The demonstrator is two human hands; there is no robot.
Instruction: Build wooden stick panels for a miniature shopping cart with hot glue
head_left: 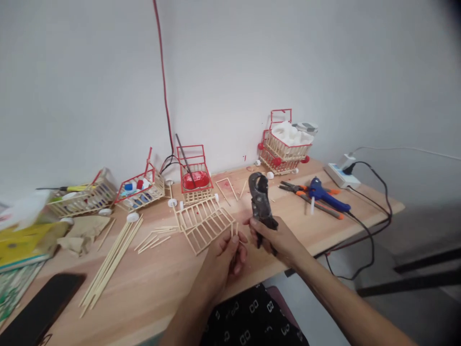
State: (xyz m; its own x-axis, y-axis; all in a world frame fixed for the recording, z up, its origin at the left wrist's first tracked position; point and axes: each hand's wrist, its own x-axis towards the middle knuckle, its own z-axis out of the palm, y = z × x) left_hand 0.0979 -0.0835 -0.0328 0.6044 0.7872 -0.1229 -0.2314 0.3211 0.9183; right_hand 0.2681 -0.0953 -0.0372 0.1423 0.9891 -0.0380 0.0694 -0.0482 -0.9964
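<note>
Between the closed fingers of my left hand (227, 251) are short wooden sticks (235, 228), their tips poking up. My right hand (274, 236) is wrapped round the handles of a black hand cutter (261, 202), held upright with its rounded head at the top. The two hands are apart, side by side above the table's front edge. Just beyond my left hand lies a ladder-like frame of wooden sticks (201, 223). Several cut stick pieces (154, 241) lie left of it, and a bundle of long sticks (111, 262) rests farther left.
Small stick-built carts line the wall, among them a red-handled cart (198, 194) and a stacked pair (286, 154). At right lie a blue glue gun (326, 197), orange-handled pliers (317, 204) and a power strip (341, 176) with cables. A black phone (41, 307) is front left.
</note>
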